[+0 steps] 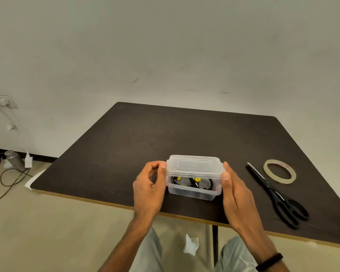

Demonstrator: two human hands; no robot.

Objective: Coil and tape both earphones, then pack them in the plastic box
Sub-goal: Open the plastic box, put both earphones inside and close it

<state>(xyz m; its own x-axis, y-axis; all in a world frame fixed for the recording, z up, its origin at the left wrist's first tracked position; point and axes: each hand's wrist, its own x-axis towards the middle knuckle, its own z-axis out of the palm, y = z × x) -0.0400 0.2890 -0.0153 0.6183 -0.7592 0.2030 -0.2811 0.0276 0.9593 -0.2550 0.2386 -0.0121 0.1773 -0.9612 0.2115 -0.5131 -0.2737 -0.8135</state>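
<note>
The clear plastic box [192,190] stands near the table's front edge with its lid [194,163] on. Through its wall I see the black coiled earphones [190,181] with yellow tags inside. My left hand [148,185] is at the box's left end, fingers curled, with thumb and fingertips pinching the lid's left rim. My right hand [235,191] lies against the box's right end with fairly straight fingers, its thumb tip pressing on the lid's right rim.
Black scissors [275,195] lie on the dark table [126,146] to the right of the box. A roll of clear tape [279,171] lies flat beyond them. On the floor are a crumpled white paper [190,244], cables and a bottle [14,160] at the left.
</note>
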